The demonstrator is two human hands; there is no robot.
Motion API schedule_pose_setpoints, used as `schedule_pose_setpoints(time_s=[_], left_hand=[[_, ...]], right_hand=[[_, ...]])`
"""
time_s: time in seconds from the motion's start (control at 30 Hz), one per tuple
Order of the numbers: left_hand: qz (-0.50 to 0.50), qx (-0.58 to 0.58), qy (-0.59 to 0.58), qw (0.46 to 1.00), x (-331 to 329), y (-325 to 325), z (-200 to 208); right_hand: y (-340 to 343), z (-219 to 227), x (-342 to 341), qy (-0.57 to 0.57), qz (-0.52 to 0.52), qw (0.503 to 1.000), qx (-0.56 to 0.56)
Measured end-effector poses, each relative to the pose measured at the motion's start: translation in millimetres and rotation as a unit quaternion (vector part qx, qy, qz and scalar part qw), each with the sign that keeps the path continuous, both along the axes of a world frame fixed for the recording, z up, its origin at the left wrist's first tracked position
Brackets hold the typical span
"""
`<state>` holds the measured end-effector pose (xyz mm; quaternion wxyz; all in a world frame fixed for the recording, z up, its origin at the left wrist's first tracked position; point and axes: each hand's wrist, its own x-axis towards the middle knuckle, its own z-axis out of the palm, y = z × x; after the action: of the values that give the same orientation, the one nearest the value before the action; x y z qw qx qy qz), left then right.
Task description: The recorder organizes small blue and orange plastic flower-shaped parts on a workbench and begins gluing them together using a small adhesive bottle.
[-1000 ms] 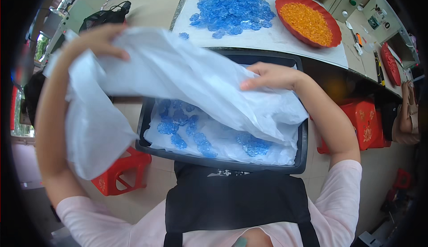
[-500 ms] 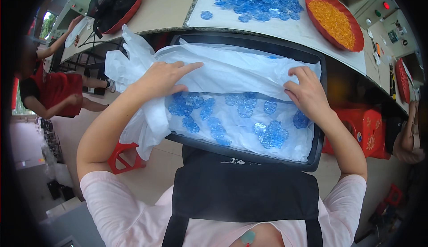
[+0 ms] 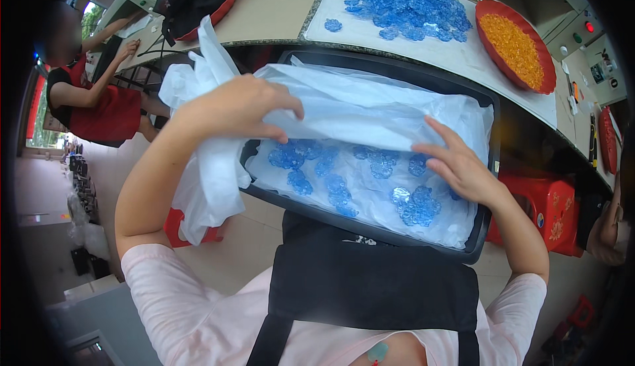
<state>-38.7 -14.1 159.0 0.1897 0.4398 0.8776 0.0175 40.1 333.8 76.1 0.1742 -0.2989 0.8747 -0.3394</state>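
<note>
A black rectangular tray (image 3: 489, 197) sits before me, lined with thin white paper (image 3: 370, 197). Several clear blue flower-shaped pieces (image 3: 418, 206) lie in its near half. Across the far half, a folded white sheet (image 3: 350, 111) covers part of the tray, and its bunched end hangs over the left side. My left hand (image 3: 248, 109) is over the sheet's left part, fingers bent and thumb apart, with nothing visible between them. On the right, my right hand (image 3: 460, 166) has its fingers spread at the sheet's near edge; some fingertips appear to touch it.
Beyond the tray, a worktop holds a heap of blue pieces (image 3: 413, 5) on a white sheet, a red dish of orange bits (image 3: 516, 48) and a black bag (image 3: 198, 2). Red stools (image 3: 546, 210) stand right and left. A person in a red apron (image 3: 109, 111) is at left.
My right hand has gone from bent fingers to spread ones and moved slightly lower. My left fingers have curled downward. The view has shifted, and the person at left has moved their arms.
</note>
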Motion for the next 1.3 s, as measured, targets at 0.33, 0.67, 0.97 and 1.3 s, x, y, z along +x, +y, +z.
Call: schedule_pose_setpoints(time_s=[0.33,0.67,0.97,1.3], left_hand=[[0.073,0.813,0.333,0.472,-25.6,48.2,72.9],[0.236,0.491,-0.064,0.836,55.2,83.2,-97.5],[0.040,0.196,0.065,0.978,64.5,52.0,-63.2],[0.075,0.109,0.182,0.974,53.4,38.8,-100.4]], right_hand=[[-3.0,-7.1,8.1,0.262,0.031,0.964,0.042],[-5.3,44.3,24.1,0.111,0.073,0.991,-0.011],[-35.2,5.3,14.4,0.193,0.103,0.951,0.219],[16.2,24.3,-39.5,0.254,0.003,0.958,0.129]])
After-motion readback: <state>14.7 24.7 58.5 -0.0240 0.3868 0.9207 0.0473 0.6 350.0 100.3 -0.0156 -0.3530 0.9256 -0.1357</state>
